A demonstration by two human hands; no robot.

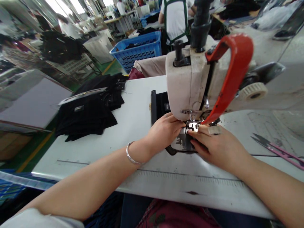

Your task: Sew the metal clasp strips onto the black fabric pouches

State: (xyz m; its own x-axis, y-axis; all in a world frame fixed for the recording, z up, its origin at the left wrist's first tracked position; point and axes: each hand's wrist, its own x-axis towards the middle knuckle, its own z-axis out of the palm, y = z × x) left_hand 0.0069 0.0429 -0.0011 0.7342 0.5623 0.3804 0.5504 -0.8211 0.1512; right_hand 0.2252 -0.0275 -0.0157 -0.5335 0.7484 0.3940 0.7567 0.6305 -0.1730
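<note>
The fingers of the left hand point(163, 130) are bent and close together, their tips just beside the shiny presser foot point(194, 126), while those of the right hand point(219, 146) reach in from the other side, slightly spread and nearly flat. The tips are partly hidden under the machine, so I cannot tell whether either hand is pinching anything or only pressing down. The black cloth point(161, 98) lies just beyond the left hand, with a small label point(167, 107) showing and its right part hidden behind the head of the sewing machine point(181, 79). A dark metal plate point(181, 142) sits below the fingertips, and a red curved bar point(241, 57) arches over the right hand. A bracelet point(129, 154) circles the left wrist. Pink-handled scissors point(281, 151) lie to the right on the white table point(135, 104), and a pile of black pieces point(90, 110) rests near its left edge. Farther off stand a blue basket point(140, 50) and a person in a white top point(176, 20).
</note>
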